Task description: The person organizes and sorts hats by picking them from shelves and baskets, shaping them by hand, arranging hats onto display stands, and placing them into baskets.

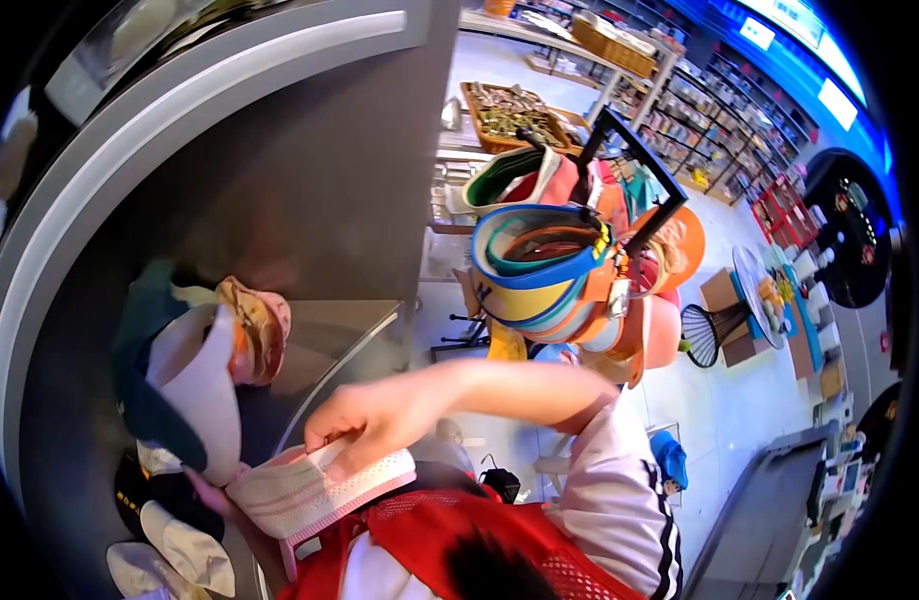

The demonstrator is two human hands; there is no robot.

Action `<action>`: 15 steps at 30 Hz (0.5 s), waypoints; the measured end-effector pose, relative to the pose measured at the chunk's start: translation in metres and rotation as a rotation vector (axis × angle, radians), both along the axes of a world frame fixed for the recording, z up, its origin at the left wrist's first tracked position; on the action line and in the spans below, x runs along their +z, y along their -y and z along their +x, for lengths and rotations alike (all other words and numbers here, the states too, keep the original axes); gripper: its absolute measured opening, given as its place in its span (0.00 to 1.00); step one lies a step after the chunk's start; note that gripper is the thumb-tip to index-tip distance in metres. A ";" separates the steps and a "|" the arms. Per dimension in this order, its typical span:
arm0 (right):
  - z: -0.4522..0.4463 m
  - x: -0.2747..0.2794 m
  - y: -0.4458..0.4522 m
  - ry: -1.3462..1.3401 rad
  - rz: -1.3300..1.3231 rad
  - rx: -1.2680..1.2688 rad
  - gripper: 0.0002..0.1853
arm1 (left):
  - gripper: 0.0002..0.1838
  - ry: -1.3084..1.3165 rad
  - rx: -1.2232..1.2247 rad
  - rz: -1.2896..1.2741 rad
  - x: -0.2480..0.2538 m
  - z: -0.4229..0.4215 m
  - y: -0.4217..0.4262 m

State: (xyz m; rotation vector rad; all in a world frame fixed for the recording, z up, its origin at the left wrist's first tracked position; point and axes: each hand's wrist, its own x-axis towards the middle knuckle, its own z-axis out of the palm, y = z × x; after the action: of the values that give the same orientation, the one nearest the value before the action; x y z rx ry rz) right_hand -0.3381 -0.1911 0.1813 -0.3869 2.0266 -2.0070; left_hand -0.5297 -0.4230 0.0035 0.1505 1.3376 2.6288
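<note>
A white and pink knitted sun visor point(314, 497) is held low in front of my red vest, its band curved toward me. My right hand point(379, 428) is closed on the band's upper edge, thumb and fingers pinching it. At the band's left end is my left hand point(219, 492), mostly hidden behind the visor; what shows of it seems closed on that end. Just beyond it are a pale visor point(197, 385) and a dark green visor point(154, 370), standing with several peach caps point(259, 330).
A black cap point(184, 495) and white caps point(184, 545) lie at lower left. A grey panel point(349, 170) rises ahead. On the right, a black-framed rack carries many visors, a blue and yellow one point(529, 285) foremost. Behind it are a wicker basket point(514, 115) and stocked shelves point(699, 125).
</note>
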 end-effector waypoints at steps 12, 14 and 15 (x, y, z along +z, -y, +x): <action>0.057 0.214 -0.189 -1.060 0.972 -0.479 0.12 | 0.28 0.247 -0.145 0.289 -0.003 0.061 -0.109; 0.053 0.249 -0.212 -0.755 0.683 -0.669 0.09 | 0.26 0.029 0.049 0.016 -0.033 0.070 -0.114; 0.051 0.264 -0.225 -0.600 0.533 -0.750 0.09 | 0.26 0.210 0.050 0.140 -0.008 0.086 -0.126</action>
State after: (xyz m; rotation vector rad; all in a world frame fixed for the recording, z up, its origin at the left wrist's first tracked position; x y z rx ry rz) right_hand -0.2876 0.0337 0.4456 -0.1141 3.3622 -1.6577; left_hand -0.4439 -0.2965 -0.0044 -0.1378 1.1047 2.6899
